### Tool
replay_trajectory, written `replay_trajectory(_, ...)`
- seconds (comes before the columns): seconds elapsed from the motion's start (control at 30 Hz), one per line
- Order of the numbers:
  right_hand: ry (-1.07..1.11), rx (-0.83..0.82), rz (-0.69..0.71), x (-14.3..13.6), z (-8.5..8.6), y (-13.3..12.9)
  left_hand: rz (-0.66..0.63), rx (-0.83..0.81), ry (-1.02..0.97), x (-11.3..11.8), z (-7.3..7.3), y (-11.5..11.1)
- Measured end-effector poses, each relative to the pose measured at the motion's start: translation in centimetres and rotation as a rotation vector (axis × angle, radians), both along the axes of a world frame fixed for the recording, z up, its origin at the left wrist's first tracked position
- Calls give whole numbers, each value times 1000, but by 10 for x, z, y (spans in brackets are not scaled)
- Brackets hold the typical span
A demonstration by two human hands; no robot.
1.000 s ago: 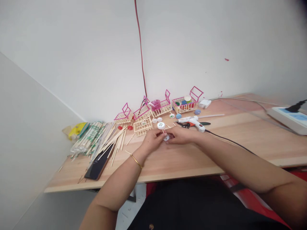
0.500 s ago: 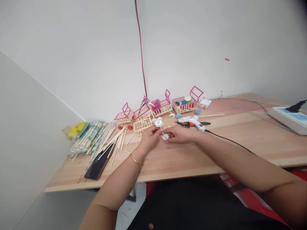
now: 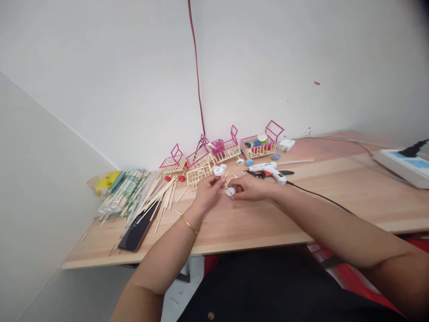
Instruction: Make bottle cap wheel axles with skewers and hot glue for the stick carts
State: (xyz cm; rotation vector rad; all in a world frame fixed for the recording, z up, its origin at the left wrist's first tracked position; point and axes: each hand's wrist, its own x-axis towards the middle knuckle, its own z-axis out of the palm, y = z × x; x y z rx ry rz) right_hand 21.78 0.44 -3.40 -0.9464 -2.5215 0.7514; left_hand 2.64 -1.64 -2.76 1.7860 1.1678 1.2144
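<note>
My left hand [image 3: 208, 192] pinches a short wooden stick near a white bottle cap [image 3: 219, 171] printed on top, which sits just beyond the fingertips. Closed on the rim of a second white bottle cap [image 3: 230, 192] is my right hand [image 3: 246, 187]. The short stick [image 3: 226, 185] slants down to the inside of that cap; whether it is glued there I cannot tell. Right behind my left hand stands a plain stick-built basket [image 3: 198, 177]. A white glue gun [image 3: 264, 167] lies beyond my right hand, beside pliers [image 3: 287, 173].
Stick carts with pink handles [image 3: 226, 150] line the wall, one filled with coloured caps [image 3: 257, 144]. Loose sticks [image 3: 161, 197], a dark phone [image 3: 138, 230] and bagged sticks [image 3: 129, 190] lie left. A power strip [image 3: 407, 165] sits at right; the glue gun's cord [image 3: 321, 194] crosses the table.
The printed cap by my left hand has shifted slightly left and tilted. My right hand and its cap have barely moved.
</note>
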Motion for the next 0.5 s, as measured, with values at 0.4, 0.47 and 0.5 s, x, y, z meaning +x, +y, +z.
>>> replay_trajectory(0.4,-2,-13,-1,1,2,-1,2,8,7,-1,-1,1)
replay_trajectory(0.47,0,-15,3,1,3,-2,-3,12,9,-2,-1,1)
replay_trajectory(0.5,0,-13,4,1,4,-2,-5,12,10,-2,-1,1)
